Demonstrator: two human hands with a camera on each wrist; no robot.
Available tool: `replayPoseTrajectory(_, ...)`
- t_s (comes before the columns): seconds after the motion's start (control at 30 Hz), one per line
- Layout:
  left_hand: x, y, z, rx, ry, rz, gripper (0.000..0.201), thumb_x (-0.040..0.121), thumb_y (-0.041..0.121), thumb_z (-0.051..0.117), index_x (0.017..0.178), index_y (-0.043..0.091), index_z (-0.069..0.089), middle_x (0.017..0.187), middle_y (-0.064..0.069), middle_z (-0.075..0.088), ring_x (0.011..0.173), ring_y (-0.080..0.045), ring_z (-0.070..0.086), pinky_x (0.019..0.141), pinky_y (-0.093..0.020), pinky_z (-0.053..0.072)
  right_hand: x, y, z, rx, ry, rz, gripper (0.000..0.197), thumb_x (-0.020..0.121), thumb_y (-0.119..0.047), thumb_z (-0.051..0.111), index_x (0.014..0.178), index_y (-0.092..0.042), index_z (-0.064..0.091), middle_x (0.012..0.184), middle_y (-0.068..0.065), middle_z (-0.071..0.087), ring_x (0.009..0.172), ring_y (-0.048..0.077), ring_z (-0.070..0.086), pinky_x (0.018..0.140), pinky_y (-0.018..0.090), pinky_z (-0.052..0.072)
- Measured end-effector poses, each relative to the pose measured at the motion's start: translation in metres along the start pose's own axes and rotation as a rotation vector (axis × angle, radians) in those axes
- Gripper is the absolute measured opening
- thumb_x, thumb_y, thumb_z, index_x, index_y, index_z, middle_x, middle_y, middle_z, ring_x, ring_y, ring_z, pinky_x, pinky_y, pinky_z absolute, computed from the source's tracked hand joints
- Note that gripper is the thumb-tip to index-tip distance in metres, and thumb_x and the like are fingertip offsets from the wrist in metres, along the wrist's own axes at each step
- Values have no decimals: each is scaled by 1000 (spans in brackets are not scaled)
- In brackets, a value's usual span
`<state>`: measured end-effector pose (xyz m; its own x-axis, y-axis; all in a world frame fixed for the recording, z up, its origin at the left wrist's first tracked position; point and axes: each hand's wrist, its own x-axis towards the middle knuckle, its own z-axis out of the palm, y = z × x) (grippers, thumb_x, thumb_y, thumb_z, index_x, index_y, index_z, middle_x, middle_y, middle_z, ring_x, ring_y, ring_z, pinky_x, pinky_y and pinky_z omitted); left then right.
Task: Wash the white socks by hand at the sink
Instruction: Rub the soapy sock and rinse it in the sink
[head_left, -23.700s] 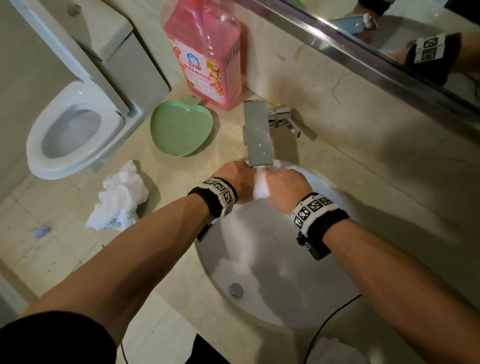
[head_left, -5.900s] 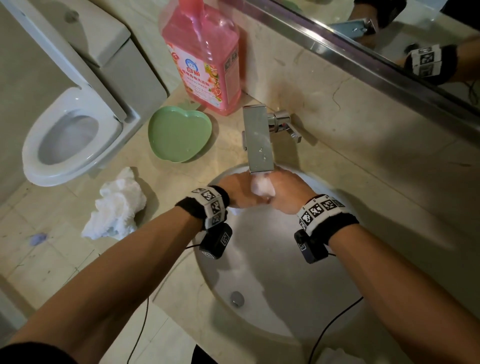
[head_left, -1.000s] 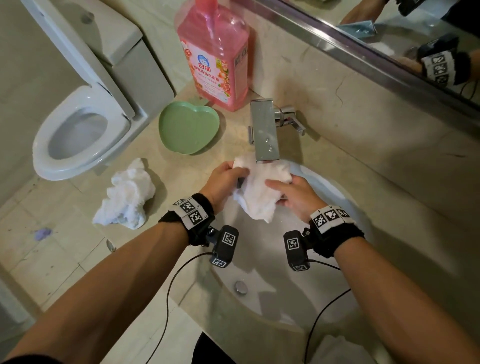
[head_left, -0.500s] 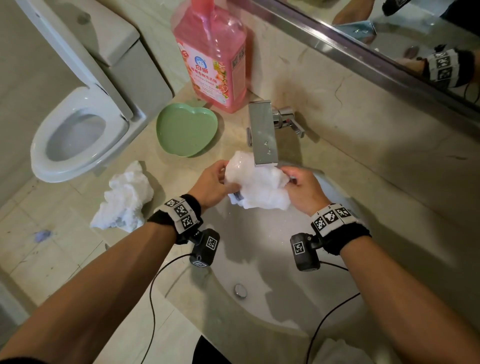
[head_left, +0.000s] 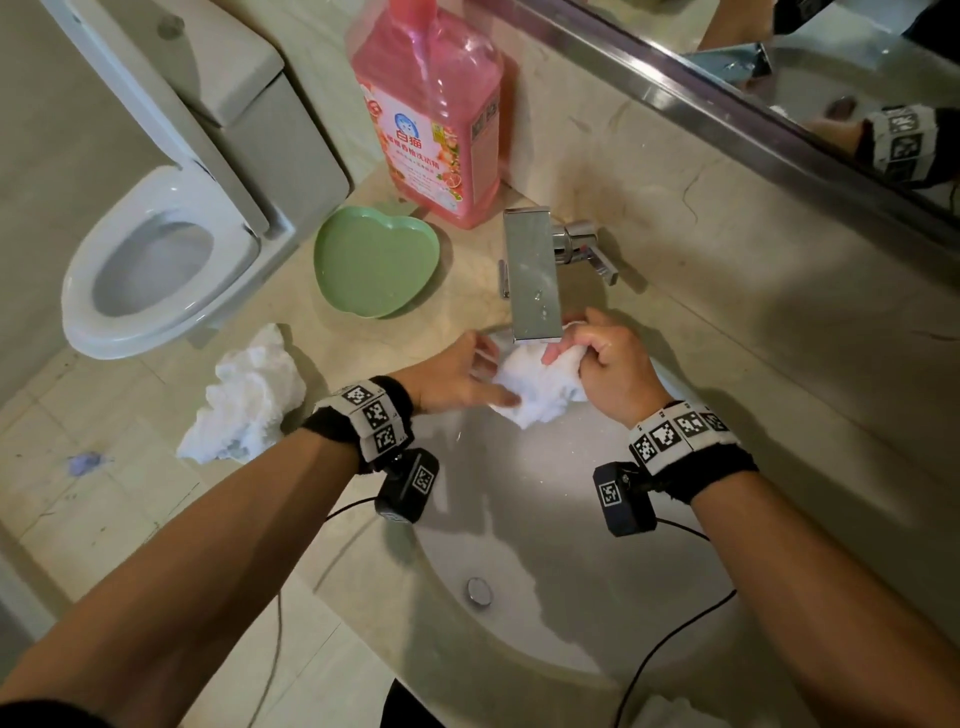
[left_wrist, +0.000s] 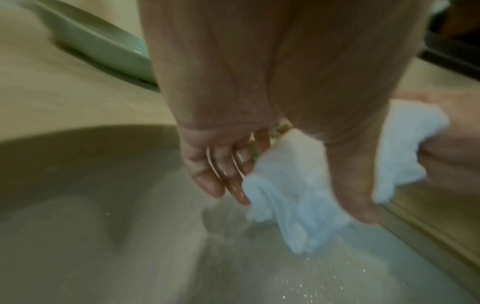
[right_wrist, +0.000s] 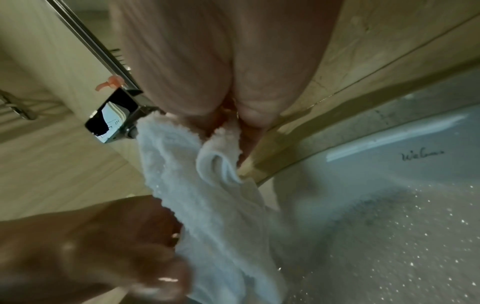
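Observation:
A wet white sock (head_left: 535, 395) hangs bunched just under the spout of the square chrome faucet (head_left: 532, 270), over the back of the sink basin (head_left: 545, 519). My right hand (head_left: 602, 364) grips its upper right end in curled fingers; the right wrist view shows the sock (right_wrist: 202, 195) trailing down from that hand (right_wrist: 233, 82). My left hand (head_left: 457, 379) lies against the sock's left side with straight, spread fingers and the thumb laid across the cloth. In the left wrist view the sock (left_wrist: 291, 185) sits between thumb and fingers (left_wrist: 218, 176). Water droplets speckle the basin.
A second crumpled white sock (head_left: 249, 400) lies on the counter to the left. A green heart-shaped dish (head_left: 376, 260) and a pink detergent bottle (head_left: 431, 114) stand behind it. An open toilet (head_left: 156, 260) is at far left, a mirror (head_left: 779, 78) above, the drain (head_left: 478, 592) near me.
The sock has been gathered into a smaller bunch below the spout. My left hand has loosened from a grip to straight, spread fingers. My right hand still grips it.

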<state>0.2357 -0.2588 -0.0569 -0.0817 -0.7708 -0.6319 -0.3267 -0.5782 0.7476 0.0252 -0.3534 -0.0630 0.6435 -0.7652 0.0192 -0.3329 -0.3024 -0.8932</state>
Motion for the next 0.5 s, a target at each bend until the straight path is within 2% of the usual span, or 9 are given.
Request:
replayPoseTrajectory(0.07, 12, 5, 11, 242, 86, 55, 100, 55, 46, 91, 132, 21, 33, 116, 8, 56, 98, -9, 59, 82, -25, 52, 3, -1, -2, -10, -7, 3, 39, 80, 18, 46, 83, -6, 76, 106, 9, 60, 95, -6, 56, 80, 4, 39)
replayPoseTrajectory(0.1, 18, 9, 17, 366, 140, 86, 99, 54, 50, 90, 134, 25, 37, 118, 8, 58, 98, -11, 59, 86, -28, 51, 4, -1, -2, -20, -11, 6, 35, 82, 18, 48, 86, -4, 76, 108, 9, 60, 95, -2, 56, 80, 3, 39)
replayPoseTrajectory(0.17, 28, 18, 24, 501, 189, 161, 67, 62, 54, 81, 120, 45, 48, 117, 7, 66, 91, -6, 57, 86, -28, 50, 2, -2, -4, -20, -20, 14, 34, 85, 15, 49, 92, -6, 74, 112, 3, 58, 99, 1, 55, 82, 2, 38)
replayPoseTrajectory(0.2, 32, 23, 26, 523, 185, 187, 54, 67, 55, 76, 113, 50, 48, 115, 4, 69, 86, -4, 57, 84, -26, 50, 0, -2, -5, 7, -31, 41, 39, 83, 11, 48, 95, -14, 75, 114, -1, 56, 101, 2, 55, 84, 3, 39)
replayPoseTrajectory(0.27, 34, 31, 29, 459, 213, 214, 49, 72, 57, 72, 114, 55, 46, 120, -4, 69, 90, -13, 60, 86, -25, 48, -3, -1, -12, 165, -75, 176, 47, 71, -1, 54, 93, -37, 74, 116, -15, 56, 104, 0, 57, 82, 8, 44)
replayPoseTrajectory(0.3, 32, 33, 30, 410, 247, 235, 50, 73, 54, 72, 114, 56, 43, 123, -7, 67, 97, -20, 62, 89, -28, 48, -4, 0, -17, 283, -98, 242, 48, 64, -9, 59, 94, -43, 75, 114, -20, 57, 102, -2, 58, 79, 12, 47)
replayPoseTrajectory(0.37, 29, 36, 29, 419, 288, 260, 45, 80, 38, 71, 120, 46, 51, 122, -12, 66, 105, -28, 64, 92, -35, 53, -6, 4, -24, 426, -120, 324, 57, 57, -23, 68, 108, -48, 69, 114, -17, 62, 99, 3, 63, 77, 21, 52)
replayPoseTrajectory(0.43, 27, 36, 29, 550, 317, 262, 28, 84, 24, 63, 112, 23, 65, 111, -12, 69, 98, -31, 66, 85, -39, 57, -8, 11, -24, 259, -147, 392, 78, 56, -31, 77, 128, -50, 53, 127, -7, 60, 107, 9, 63, 84, 26, 52)
replayPoseTrajectory(0.5, 23, 36, 27, 645, 353, 326, 21, 83, 20, 61, 103, 16, 68, 100, -10, 71, 87, -31, 66, 75, -37, 56, -8, 13, -14, 23, -230, 427, 81, 61, -30, 77, 137, -37, 49, 128, -8, 61, 114, 13, 60, 89, 23, 49)
